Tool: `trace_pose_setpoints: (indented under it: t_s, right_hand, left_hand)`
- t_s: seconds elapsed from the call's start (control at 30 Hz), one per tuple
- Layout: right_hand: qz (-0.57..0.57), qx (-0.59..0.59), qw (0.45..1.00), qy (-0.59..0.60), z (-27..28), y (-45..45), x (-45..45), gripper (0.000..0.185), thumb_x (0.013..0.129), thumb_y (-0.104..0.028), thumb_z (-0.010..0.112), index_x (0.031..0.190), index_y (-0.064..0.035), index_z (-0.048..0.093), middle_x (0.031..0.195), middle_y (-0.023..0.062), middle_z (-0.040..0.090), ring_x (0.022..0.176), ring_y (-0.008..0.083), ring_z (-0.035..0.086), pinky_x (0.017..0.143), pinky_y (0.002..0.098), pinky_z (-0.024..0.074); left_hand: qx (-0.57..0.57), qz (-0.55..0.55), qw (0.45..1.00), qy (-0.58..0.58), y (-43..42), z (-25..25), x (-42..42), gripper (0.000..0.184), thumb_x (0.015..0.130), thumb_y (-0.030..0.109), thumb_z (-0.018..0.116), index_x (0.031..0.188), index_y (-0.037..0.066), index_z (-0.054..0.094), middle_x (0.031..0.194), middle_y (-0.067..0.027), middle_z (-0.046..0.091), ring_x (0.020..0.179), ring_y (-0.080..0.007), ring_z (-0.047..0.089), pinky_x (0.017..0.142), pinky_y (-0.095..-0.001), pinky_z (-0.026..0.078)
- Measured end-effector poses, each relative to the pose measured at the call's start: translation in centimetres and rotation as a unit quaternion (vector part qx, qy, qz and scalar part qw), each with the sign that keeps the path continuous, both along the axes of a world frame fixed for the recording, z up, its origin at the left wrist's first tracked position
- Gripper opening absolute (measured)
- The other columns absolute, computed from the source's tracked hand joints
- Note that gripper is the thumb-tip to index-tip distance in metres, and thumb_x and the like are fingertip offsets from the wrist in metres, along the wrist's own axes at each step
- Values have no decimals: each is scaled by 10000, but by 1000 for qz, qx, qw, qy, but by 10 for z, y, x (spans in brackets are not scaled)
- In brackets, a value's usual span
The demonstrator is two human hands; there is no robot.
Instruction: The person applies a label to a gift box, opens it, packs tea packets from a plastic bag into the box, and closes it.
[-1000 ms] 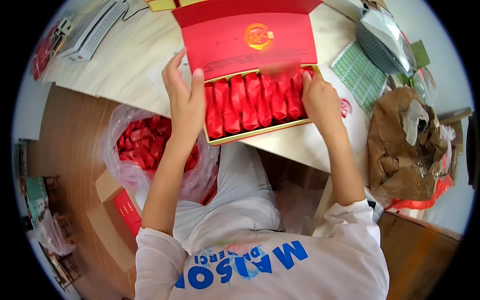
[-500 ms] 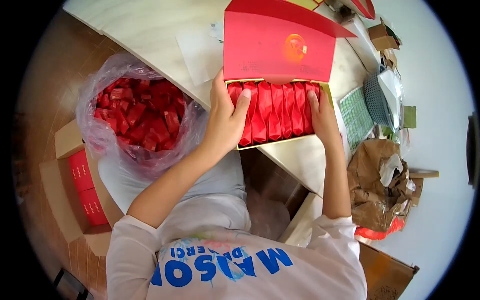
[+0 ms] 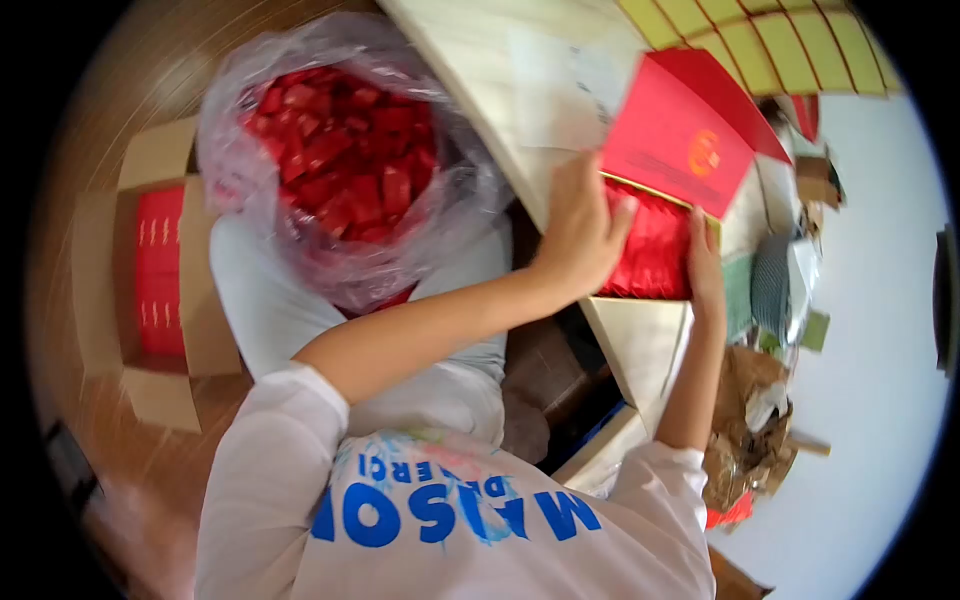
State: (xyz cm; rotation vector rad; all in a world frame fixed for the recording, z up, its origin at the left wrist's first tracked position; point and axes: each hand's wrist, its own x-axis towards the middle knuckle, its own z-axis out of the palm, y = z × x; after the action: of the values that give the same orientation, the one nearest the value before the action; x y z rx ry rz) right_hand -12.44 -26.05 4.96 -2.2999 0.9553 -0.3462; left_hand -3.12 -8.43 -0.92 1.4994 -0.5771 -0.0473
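Observation:
A red gift box point(image 3: 672, 135) with a gold emblem inside its raised lid is held over the table. Red wrapped packets point(image 3: 650, 245) fill it in a row. My left hand point(image 3: 585, 235) grips the box's left side, thumb bent over the packets. At the opposite end, my right hand point(image 3: 706, 262) holds the right side with its fingers near the lid's hinge. The box is a little blurred by motion.
On my left, a clear plastic bag point(image 3: 455, 100) holds many loose red packets point(image 3: 345, 150). An open carton point(image 3: 100, 270) with red boxes point(image 3: 160, 265) stands on the floor. Yellow box trays point(image 3: 760, 45), a grey basket point(image 3: 772, 285) and brown paper point(image 3: 745, 420) lie to the right.
Both hands have carried the open box to the right across the view, and it is more tilted. The view has also turned, so the bag and carton appear shifted.

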Motion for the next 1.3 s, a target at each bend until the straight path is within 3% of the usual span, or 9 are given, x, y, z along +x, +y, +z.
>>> trace_pose_setpoints:
  t_s: [0.37, 0.43, 0.6, 0.7, 0.83, 0.97, 1.07, 1.13, 1.3]
  right_hand:
    - [15, -124, 982, 143, -5, -42, -6, 472, 991, -347, 454, 1264, 38, 466, 1260, 208, 519, 1151, 317, 489, 1002, 380, 346]
    - [-3, -442, 895, 62, 5, 5, -5, 461, 975, -301, 502, 1263, 57, 458, 1259, 212, 522, 1181, 315, 476, 1010, 399, 342]
    - [161, -271, 919, -236, 11, 190, 53, 298, 961, -192, 490, 1151, 31, 542, 1124, 190, 564, 1015, 311, 548, 901, 409, 417]
    - [345, -159, 910, -166, -64, 257, 108, 276, 777, -19, 609, 1052, -30, 591, 1019, 159, 603, 957, 332, 564, 843, 406, 444]
    - [266, 101, 958, -39, -221, 288, 174, 364, 796, -55, 632, 1146, -26, 533, 1022, 170, 583, 950, 348, 554, 857, 416, 442]
    - [363, -81, 928, 16, -315, 298, 231, 510, 811, -134, 659, 1266, -39, 451, 1104, 209, 547, 989, 342, 542, 875, 415, 441]
    - [301, 59, 950, 61, -351, 310, 277, 712, 778, -275, 747, 1310, 40, 394, 1104, 196, 530, 969, 285, 567, 804, 357, 483]
    - [13, 381, 900, 209, -343, 322, 307, 872, 726, -394, 794, 1311, 88, 363, 1123, 192, 534, 975, 251, 561, 789, 363, 489]
    - [-10, 331, 933, 138, -446, 341, 332, 890, 697, -382, 821, 1272, 123, 366, 1110, 157, 570, 909, 221, 586, 761, 352, 514]
  left_hand:
    - [-143, -42, 989, 20, 57, -27, 22, 472, 954, 199, 479, 1345, -26, 339, 1309, -203, 406, 1260, -330, 375, 1084, -397, 263]
    - [-90, 25, 996, -9, 111, -50, 45, 330, 935, 129, 489, 1236, -6, 468, 1235, -166, 477, 1194, -270, 442, 1032, -382, 328]
    - [-19, 135, 956, 259, 228, -163, 71, 196, 953, 56, 452, 1121, 26, 547, 1057, -97, 604, 978, -171, 584, 871, -283, 458]
    - [8, 144, 935, 324, 268, -203, 60, 205, 947, 26, 436, 1125, 27, 538, 1033, -87, 605, 963, -160, 583, 865, -282, 461]
    - [-19, 125, 897, 424, 282, -233, 45, 223, 949, 23, 426, 1154, 36, 513, 986, -76, 603, 884, -142, 583, 826, -267, 463]
    - [-62, 146, 873, 461, 273, -232, 58, 223, 952, 44, 432, 1162, 45, 507, 976, -82, 599, 854, -141, 577, 786, -258, 468]
    - [-104, 156, 862, 471, 267, -246, 63, 232, 952, 49, 424, 1168, 34, 507, 982, -89, 598, 856, -147, 576, 806, -264, 472]
    - [-129, 162, 857, 473, 265, -254, 62, 234, 953, 55, 426, 1170, 24, 507, 982, -92, 598, 859, -148, 576, 813, -264, 472]
    - [-133, 88, 828, 538, 267, -252, 69, 265, 959, 91, 423, 1201, 15, 495, 1029, -77, 586, 917, -149, 580, 854, -283, 466]
